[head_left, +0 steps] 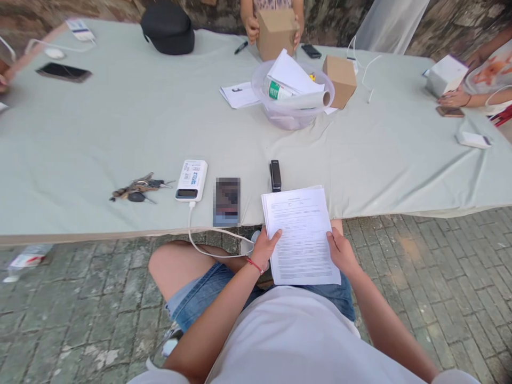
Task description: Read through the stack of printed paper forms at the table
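Between my two hands is a stack of printed papers point(301, 234), its far end over the table's edge and its near end above my lap. My left hand point(267, 246) grips the left side, thumb on top and fingers hidden underneath. On the opposite side my right hand point(342, 249) pinches the right edge in the same way. Just beyond the sheets lies a black stapler-like object point(275, 175). A white power bank point(192, 180) with a white cable rests to the left, beside a blurred-out rectangular item point(226, 202).
The cloth-covered table point(120, 128) carries keys point(140, 188), a clear plastic bowl point(294, 118) of papers and a roll, a cardboard box point(340, 81), a phone point(64, 72) and a black case point(167, 29). Other people's hands hold a carton point(277, 34) and a white box point(446, 76).
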Demonstrator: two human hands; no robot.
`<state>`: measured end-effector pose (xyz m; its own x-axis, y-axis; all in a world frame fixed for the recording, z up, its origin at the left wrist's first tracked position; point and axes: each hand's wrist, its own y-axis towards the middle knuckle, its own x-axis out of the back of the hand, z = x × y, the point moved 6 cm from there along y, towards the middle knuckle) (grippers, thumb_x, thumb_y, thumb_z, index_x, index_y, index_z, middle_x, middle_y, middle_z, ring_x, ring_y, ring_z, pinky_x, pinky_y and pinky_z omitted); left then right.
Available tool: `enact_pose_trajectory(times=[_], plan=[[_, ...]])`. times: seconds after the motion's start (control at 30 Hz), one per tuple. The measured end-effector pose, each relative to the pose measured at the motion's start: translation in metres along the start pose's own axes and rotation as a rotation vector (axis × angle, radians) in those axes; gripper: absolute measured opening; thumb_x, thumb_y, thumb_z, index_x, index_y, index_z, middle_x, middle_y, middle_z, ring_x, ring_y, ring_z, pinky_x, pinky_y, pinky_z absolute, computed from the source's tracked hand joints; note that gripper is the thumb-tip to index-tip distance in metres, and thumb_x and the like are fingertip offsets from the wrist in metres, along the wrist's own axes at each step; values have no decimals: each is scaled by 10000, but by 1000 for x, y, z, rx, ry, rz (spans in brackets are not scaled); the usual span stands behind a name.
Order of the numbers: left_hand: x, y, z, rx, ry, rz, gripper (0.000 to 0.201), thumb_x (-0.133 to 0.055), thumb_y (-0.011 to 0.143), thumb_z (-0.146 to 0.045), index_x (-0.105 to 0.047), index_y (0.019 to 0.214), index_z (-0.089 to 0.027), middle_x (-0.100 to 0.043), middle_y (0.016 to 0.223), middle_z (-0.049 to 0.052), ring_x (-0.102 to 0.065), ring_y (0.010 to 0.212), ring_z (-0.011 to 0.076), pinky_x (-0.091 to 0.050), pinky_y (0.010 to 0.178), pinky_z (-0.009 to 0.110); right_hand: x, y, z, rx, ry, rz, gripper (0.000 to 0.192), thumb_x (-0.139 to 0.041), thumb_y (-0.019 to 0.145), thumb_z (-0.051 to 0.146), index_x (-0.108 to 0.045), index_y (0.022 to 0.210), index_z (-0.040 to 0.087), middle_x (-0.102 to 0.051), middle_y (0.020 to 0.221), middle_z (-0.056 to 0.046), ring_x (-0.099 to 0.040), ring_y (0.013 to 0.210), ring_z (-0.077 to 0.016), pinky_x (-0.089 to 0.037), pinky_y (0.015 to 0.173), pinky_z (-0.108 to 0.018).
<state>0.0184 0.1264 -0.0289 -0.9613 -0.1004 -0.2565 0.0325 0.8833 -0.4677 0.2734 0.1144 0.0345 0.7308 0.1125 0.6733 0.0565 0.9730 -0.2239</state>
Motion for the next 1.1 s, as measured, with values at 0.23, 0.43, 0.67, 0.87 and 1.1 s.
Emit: enact_pose_trajectory(times=[0.23,0.43,0.67,0.87,1.1], plan=[[10,0,-2,-206,230,-199,469,-693,904,-614,-722,1169,-228,-746,1275,126,-650,1275,352,-453,1147,516,2,5,16,49,-48,-3,417,-332,1034,543,-604,1057,228,-731,840,-87,-704,767,-279,-487,702,-359],[1,-1,7,18,-208,-48,600,-840,771,-636,-755,1155,-183,-752,1284,138,-658,1273,363,-464,1158,502,4,10,5,-21,4,-63,459,-356,1009,567,-642,1062,212,-722,820,-81,-671,741,-268,-495,698,-363],[-2,-11,20,257,-315,83,706,-940,658,-622,-771,1144,-138,-788,1174,168,-695,1214,379,-477,1155,535,-6,9,-12,-73,93,29,439,-389,1005,575,-651,995,222,-749,884,-82,-697,842,-273,-534,763,-381],[-15,-16,17,218,-224,200,693,-883,708,-681,-784,1121,-133,-801,1124,163,-691,1209,406,-447,1165,573,26,18,13,75,-162,-276,370,-438,1004,389,-679,1201,188,-746,1138,-156,-714,928,-281,-579,836,-456],[-36,-18,7,204,-229,305,657,-863,749,-674,-778,1114,-134,-774,1224,165,-690,1213,389,-449,1167,576,32,52,122,574,-512,-364,348,-456,1042,221,-660,1324,217,-656,1382,-132,-424,1490,-357,-284,1247,-667]])
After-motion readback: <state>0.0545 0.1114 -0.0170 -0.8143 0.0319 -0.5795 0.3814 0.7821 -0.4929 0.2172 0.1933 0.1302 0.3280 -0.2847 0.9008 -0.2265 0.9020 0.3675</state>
